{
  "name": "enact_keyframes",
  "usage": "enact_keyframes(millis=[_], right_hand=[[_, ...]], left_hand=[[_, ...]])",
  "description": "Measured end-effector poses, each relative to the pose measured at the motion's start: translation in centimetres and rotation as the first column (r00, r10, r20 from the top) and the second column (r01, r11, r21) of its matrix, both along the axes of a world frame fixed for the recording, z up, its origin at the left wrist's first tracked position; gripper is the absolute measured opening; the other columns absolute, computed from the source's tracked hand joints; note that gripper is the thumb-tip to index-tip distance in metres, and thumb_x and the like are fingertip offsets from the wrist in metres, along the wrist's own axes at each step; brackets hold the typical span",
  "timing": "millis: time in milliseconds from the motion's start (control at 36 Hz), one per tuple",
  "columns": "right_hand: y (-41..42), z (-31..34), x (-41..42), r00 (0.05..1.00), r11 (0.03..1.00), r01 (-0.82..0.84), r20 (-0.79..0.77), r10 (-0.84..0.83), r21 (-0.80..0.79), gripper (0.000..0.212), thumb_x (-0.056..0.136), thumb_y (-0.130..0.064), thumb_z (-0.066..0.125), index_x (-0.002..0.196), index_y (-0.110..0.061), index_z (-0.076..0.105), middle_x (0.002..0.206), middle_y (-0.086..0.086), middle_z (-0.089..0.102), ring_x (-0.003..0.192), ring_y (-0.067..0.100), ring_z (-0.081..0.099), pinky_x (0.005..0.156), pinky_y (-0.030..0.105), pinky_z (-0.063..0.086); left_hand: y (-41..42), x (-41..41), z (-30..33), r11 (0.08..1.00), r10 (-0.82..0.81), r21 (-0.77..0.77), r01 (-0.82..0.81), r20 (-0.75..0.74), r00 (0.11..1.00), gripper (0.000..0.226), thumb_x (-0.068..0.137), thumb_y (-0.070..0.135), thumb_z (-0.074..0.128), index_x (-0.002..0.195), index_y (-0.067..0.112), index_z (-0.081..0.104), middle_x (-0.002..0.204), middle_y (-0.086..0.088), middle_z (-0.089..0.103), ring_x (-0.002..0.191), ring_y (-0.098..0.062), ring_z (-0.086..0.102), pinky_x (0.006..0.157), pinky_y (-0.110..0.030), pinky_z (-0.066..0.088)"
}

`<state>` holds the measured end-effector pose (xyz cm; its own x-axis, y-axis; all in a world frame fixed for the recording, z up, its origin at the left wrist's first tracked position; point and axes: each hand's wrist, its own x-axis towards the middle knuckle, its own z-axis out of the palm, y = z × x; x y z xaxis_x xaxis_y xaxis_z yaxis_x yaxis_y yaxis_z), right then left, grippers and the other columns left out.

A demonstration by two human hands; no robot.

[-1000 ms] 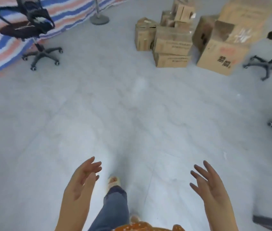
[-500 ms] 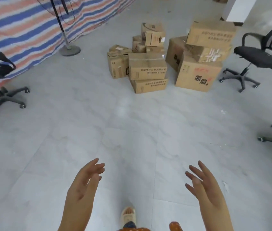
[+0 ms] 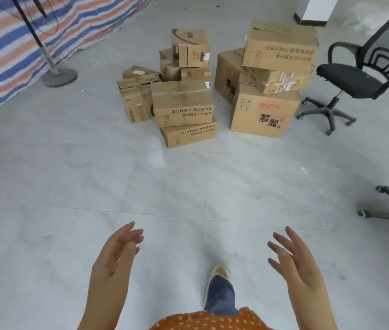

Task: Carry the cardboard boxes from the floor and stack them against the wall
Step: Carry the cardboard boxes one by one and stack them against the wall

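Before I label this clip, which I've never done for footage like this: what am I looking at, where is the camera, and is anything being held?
The camera sits on a person's head, looking forward and down. The left hand and right hand are raised with fingers spread, holding nothing. Ahead, on the tiled floor, stands a pile of cardboard boxes. An office chair stands to its right, a fan stand and striped tarp to its left. One foot is stepping forward.

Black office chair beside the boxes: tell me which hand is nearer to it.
Right. The right hand is low on the chair's side of the floor; the left hand is further over, across the person's body. Both are open, empty and far short of the office chair.
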<state>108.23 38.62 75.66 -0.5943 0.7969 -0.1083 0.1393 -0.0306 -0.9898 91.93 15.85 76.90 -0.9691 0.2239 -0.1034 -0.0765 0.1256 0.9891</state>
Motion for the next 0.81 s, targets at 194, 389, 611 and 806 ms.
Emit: enact_keyframes(millis=[194, 389, 611, 806], right_hand=[[11.4, 0.8, -5.9, 0.994, 0.996, -0.086, 0.065, 0.085, 0.027, 0.046, 0.075, -0.048, 0.056, 0.120, -0.046, 0.050, 0.119, -0.024, 0.062, 0.109, 0.004, 0.062, 0.091, 0.037, 0.050], [18.4, -0.1, -12.7, 0.980, 0.987, -0.159, 0.117, 0.160, -0.018, 0.056, 0.072, -0.070, 0.061, 0.122, -0.047, 0.050, 0.120, -0.023, 0.062, 0.109, 0.004, 0.062, 0.091, 0.035, 0.051], [26.0, -2.1, -22.6, 0.979, 0.989, -0.141, 0.141, 0.145, -0.036, 0.032, 0.091, -0.032, 0.059, 0.114, -0.053, 0.054, 0.116, -0.025, 0.064, 0.108, 0.007, 0.064, 0.090, 0.037, 0.050], [33.5, -0.8, -35.9, 0.991, 0.993, -0.119, 0.063, 0.119, -0.005, 0.082, 0.050, -0.088, 0.062, 0.119, -0.046, 0.052, 0.120, -0.018, 0.064, 0.108, 0.005, 0.063, 0.088, 0.031, 0.053]], left_hand=[[10.5, -4.3, 1.6, 0.999, 0.039, -0.004, -0.039, 0.027, 0.999, 0.035, 0.096, 0.000, 0.044, 0.112, 0.023, 0.064, 0.104, 0.003, 0.071, 0.101, -0.011, 0.066, 0.089, -0.027, 0.052], [16.5, -9.4, 1.3, 0.993, 0.102, -0.068, -0.095, 0.110, 0.989, 0.030, 0.096, 0.003, 0.051, 0.109, 0.027, 0.064, 0.103, 0.006, 0.071, 0.100, -0.010, 0.066, 0.091, -0.024, 0.051], [24.4, -19.8, -0.1, 0.993, 0.095, -0.081, -0.086, 0.113, 0.989, 0.025, 0.085, 0.025, 0.057, 0.103, 0.039, 0.067, 0.103, 0.007, 0.071, 0.102, -0.011, 0.066, 0.093, -0.030, 0.051], [31.8, -34.5, 0.4, 0.996, 0.089, -0.015, -0.088, 0.066, 0.994, 0.026, 0.096, 0.013, 0.055, 0.109, 0.034, 0.064, 0.105, 0.007, 0.070, 0.104, -0.010, 0.065, 0.097, -0.041, 0.049]])
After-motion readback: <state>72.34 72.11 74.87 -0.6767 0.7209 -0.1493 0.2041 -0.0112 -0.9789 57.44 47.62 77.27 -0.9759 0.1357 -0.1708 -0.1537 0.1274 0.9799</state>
